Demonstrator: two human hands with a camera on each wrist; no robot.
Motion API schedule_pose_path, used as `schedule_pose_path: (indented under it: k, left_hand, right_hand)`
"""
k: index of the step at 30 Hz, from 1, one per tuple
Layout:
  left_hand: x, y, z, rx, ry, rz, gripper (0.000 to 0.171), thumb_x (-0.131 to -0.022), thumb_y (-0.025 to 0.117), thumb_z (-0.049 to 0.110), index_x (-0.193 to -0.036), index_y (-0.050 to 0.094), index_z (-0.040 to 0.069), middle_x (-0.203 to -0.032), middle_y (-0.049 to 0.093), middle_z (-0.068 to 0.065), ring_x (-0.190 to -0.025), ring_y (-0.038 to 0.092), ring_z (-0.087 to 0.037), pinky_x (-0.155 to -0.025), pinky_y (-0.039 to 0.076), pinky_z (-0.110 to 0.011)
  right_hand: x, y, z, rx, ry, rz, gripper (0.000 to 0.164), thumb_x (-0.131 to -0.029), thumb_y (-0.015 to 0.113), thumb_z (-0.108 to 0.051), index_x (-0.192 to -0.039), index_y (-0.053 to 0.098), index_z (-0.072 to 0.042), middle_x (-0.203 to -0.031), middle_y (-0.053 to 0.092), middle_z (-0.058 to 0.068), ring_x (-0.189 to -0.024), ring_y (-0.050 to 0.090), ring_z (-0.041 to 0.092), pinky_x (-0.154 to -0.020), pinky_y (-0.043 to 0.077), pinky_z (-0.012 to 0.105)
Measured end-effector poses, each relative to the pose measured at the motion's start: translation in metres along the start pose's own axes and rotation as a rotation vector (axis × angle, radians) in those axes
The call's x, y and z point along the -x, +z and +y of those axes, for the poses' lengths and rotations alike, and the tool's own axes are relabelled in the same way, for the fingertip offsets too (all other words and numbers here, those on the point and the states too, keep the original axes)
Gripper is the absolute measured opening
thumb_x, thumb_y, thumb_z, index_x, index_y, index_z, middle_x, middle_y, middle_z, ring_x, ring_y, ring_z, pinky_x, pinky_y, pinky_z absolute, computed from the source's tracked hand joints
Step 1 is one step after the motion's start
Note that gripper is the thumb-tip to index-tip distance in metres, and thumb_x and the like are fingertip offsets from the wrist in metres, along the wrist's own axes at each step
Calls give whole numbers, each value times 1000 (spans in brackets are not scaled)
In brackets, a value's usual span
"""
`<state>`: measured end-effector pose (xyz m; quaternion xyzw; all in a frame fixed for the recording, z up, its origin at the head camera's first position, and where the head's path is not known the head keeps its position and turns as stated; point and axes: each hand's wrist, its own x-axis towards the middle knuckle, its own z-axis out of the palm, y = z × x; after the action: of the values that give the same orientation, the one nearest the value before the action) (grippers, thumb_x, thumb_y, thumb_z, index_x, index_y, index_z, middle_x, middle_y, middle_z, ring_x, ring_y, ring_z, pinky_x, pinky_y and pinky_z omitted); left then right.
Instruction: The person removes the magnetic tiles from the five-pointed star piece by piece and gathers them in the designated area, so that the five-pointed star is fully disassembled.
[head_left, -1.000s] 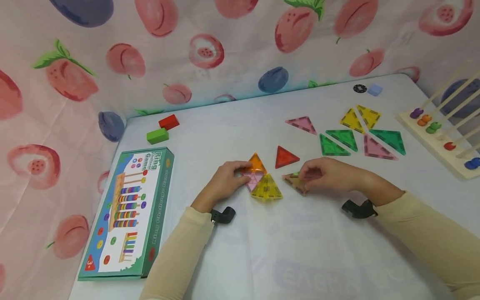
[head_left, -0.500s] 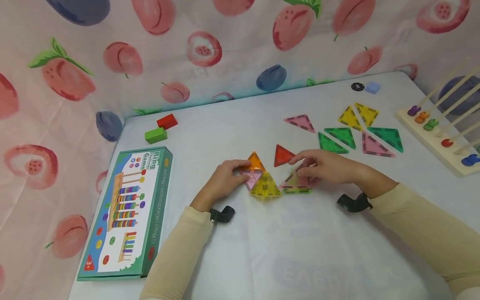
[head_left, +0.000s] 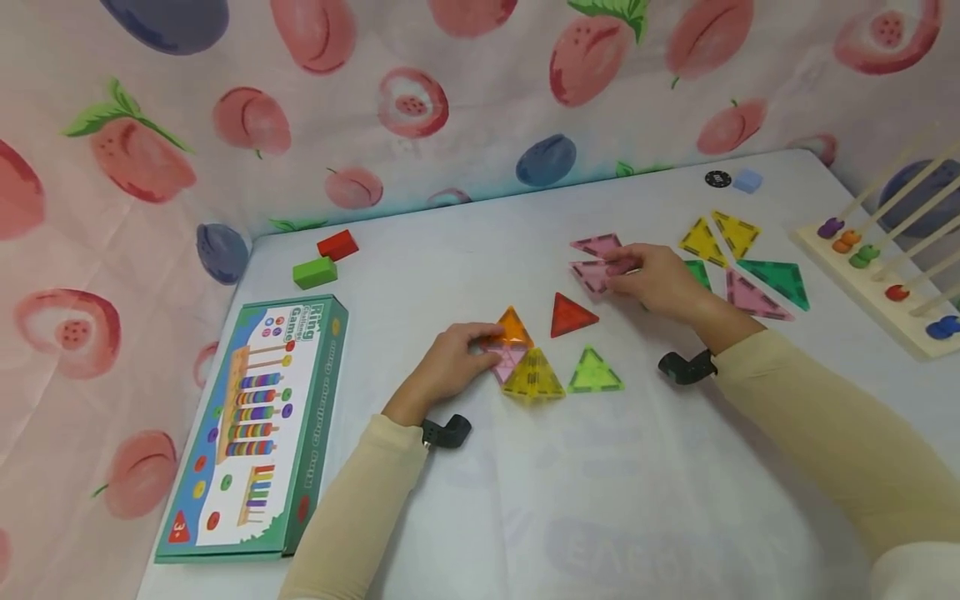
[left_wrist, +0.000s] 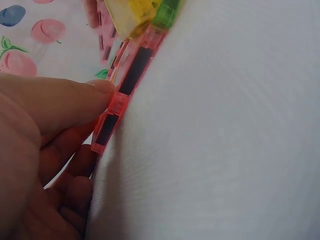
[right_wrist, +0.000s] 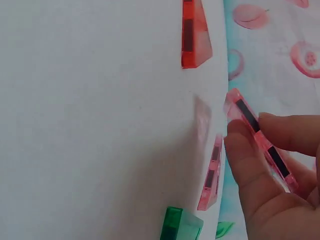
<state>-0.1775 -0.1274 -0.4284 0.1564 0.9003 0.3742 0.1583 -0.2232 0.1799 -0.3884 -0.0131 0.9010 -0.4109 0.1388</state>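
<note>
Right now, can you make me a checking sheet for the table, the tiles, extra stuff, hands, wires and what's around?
Surface: white cover.
Tiles: orange tile, pink tile and yellow tile grouped; red tile, lime tile and other loose tiles nearby.
Clutter: box, red block, green block, peg stand, black disc, blue block.
Left hand: holds the grouped tiles.
Right hand: pinches another pink tile.
Cables: nothing seen.
Surroundings: fruit-print cloth behind.
</note>
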Motion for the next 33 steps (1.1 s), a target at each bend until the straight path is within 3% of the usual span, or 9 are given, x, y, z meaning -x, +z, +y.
schedule_pose_path:
  k: [5,11,21,28,33]
  left_hand:
    - [0,0,1,-5,8,-13,39,-82,65,25,-121,57,21,-120,52,7,-116,40,-13,-98,29,-32]
    - [1,-1,1,-10,11,-8,39,-82,66,25,-120,57,21,-120,52,8,-115,41,-12,-98,29,-32]
    - [0,-1,1,-10,0,-12,39,-82,65,25,-121,57,22,-122,51,7,-116,41,-12,-98,29,-32]
    - [0,0,1,-11,-1,-20,40,-83,65,25,-121,57,22,-123,51,7,-117,40,-12,-98,29,-33]
    - [0,0,0,-22,0,-6,39,-82,66,25,-120,57,23,-122,51,8,-116,41,-11,-97,30,-32]
  right_hand:
    - [-9,5,2,138,0,-21,46,-87,58,-26,-129,46,-12,-113,52,11,-99,44,27,-82,42,41]
    - [-15,10,0,243,-14,-13,45,-84,62,-31,-120,48,-10,-106,54,10,-93,47,26,-79,44,40]
    - [-28,16,-5,330,-28,3,47,-84,61,-36,-118,49,-7,-112,54,12,-94,47,28,-80,41,42]
    - [-3,8,-9,289,-24,-40,58,-82,62,-40,-129,43,-12,-123,48,11,-107,43,29,-84,41,46]
    - [28,19,-6,352,-168,-162,52,-80,66,-35,-124,50,-14,-119,53,6,-108,46,25,-86,40,45]
